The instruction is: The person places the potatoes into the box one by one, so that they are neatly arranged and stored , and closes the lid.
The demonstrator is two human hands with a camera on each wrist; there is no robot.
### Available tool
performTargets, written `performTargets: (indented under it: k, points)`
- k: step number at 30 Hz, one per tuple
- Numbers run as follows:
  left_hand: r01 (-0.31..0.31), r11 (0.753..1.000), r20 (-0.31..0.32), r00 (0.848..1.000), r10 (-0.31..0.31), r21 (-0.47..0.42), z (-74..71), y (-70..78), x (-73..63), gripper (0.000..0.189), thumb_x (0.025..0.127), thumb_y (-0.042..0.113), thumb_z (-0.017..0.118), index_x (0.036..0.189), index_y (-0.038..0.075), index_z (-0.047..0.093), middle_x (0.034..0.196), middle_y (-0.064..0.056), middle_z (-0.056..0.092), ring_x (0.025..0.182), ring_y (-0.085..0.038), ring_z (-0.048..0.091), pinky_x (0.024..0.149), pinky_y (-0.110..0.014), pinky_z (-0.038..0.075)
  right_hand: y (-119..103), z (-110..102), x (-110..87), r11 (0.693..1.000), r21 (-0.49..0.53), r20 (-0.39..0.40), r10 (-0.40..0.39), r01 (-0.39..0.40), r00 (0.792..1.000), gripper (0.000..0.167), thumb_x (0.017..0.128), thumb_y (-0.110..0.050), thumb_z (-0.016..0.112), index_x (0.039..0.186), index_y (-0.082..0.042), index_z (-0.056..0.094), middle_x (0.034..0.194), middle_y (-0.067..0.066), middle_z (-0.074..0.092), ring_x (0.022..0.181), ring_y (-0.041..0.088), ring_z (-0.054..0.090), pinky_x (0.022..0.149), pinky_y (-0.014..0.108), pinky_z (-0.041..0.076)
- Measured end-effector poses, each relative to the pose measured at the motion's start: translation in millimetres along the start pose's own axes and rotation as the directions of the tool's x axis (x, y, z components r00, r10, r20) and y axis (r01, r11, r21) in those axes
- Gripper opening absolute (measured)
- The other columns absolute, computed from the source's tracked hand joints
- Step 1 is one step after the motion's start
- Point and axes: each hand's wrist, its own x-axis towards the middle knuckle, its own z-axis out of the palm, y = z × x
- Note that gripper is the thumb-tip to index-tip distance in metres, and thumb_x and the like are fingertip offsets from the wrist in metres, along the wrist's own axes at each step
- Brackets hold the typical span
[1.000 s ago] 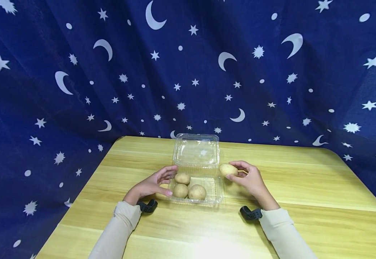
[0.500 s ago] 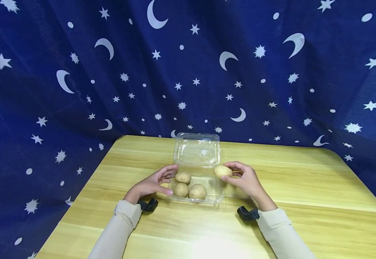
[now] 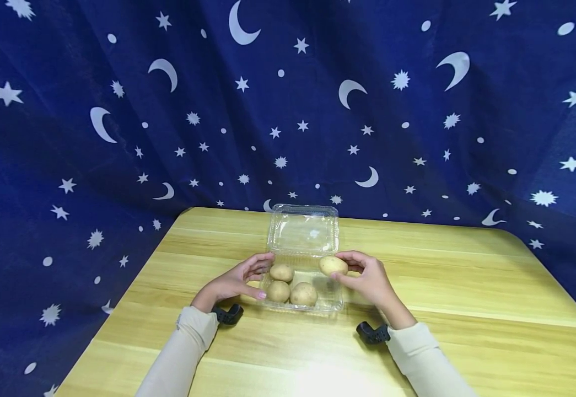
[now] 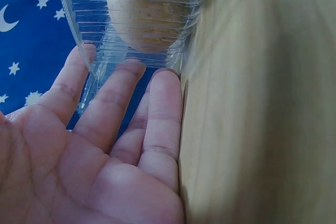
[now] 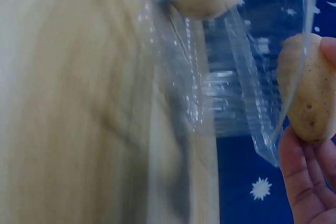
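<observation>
A clear plastic clamshell box (image 3: 336, 302) sits on the table with its lid (image 3: 303, 230) raised at the back. Inside its left and middle part lie three potatoes, a rear one (image 3: 281, 272), a front left one (image 3: 278, 291) and a front middle one (image 3: 304, 294). My right hand (image 3: 367, 275) pinches another potato (image 3: 333, 266) between thumb and fingers, over the box's right rear part. In the right wrist view this held potato (image 5: 310, 90) shows beside the box wall. My left hand (image 3: 235, 281) touches the box's left side, its straight fingers (image 4: 164, 111) against the ribbed wall.
The box stands on a wooden table (image 3: 208, 353) with light streaks. A dark blue curtain (image 3: 288, 99) with white moons and stars hangs behind and on the left. Each wrist wears a black camera band, such as the right band (image 3: 373, 333).
My right hand has carried its potato leftward, from beside the box's right edge to over its inside. The left hand and the three potatoes in the box have stayed in place.
</observation>
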Motion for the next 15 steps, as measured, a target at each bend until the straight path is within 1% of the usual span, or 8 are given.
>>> performTargets:
  k: [3, 5, 7, 12, 15]
  points:
    - [0.003, 1.000, 0.000, 1.000, -0.003, 0.002, 0.5, 0.2, 0.2, 0.102, 0.093, 0.019, 0.088, 0.167, -0.005, 0.023, 0.173, -0.028, 0.026, 0.158, -0.048, 0.025, 0.126, -0.050, 0.032, -2.1, 3.2, -1.7, 1.000, -0.012, -0.008, -0.017, 0.017, 1.000, 0.041, 0.086, -0.002, 0.091, 0.124, 0.006, 0.075, 0.119, 0.020, 0.077, 0.104, 0.030, 0.074, 0.091, 0.031, 0.062]
    - [0.005, 1.000, 0.001, 1.000, -0.005, 0.003, 0.5, 0.4, 0.3, 0.102, 0.093, 0.019, 0.088, 0.167, -0.005, 0.023, 0.173, -0.028, 0.026, 0.158, -0.048, 0.025, 0.126, -0.050, 0.032, -3.9, 5.4, -2.6, 0.999, -0.017, -0.009, -0.028, 0.028, 1.000, 0.041, 0.086, -0.002, 0.091, 0.124, 0.006, 0.076, 0.120, 0.020, 0.077, 0.104, 0.031, 0.074, 0.092, 0.036, 0.062]
    - [0.006, 1.000, 0.001, 1.000, -0.006, 0.002, 0.5, 0.6, 0.5, 0.102, 0.093, 0.019, 0.088, 0.167, -0.005, 0.022, 0.173, -0.028, 0.026, 0.158, -0.048, 0.025, 0.127, -0.051, 0.032, -5.4, 7.5, -3.2, 0.999, -0.023, -0.011, -0.041, 0.041, 0.999, 0.041, 0.086, -0.002, 0.091, 0.123, 0.005, 0.076, 0.121, 0.020, 0.077, 0.104, 0.032, 0.075, 0.092, 0.038, 0.063]
    - [0.008, 1.000, 0.001, 1.000, -0.008, -0.005, 0.7, 0.5, 1.0, 0.102, 0.093, 0.018, 0.088, 0.167, -0.006, 0.022, 0.173, -0.029, 0.025, 0.158, -0.049, 0.025, 0.126, -0.051, 0.032, -7.1, 12.9, -2.4, 0.998, -0.030, -0.009, -0.063, 0.063, 0.998, 0.040, 0.086, -0.001, 0.091, 0.123, 0.006, 0.076, 0.121, 0.021, 0.077, 0.103, 0.033, 0.075, 0.092, 0.038, 0.063]
    - [0.006, 1.000, -0.002, 1.000, -0.006, -0.011, 0.4, 0.4, 0.8, 0.103, 0.093, 0.019, 0.089, 0.167, -0.006, 0.023, 0.173, -0.029, 0.026, 0.158, -0.049, 0.025, 0.126, -0.048, 0.033, -7.8, 16.5, -1.3, 0.997, -0.031, -0.003, -0.069, 0.069, 0.998, 0.040, 0.087, -0.002, 0.091, 0.123, 0.006, 0.076, 0.119, 0.020, 0.077, 0.102, 0.033, 0.076, 0.092, 0.039, 0.063]
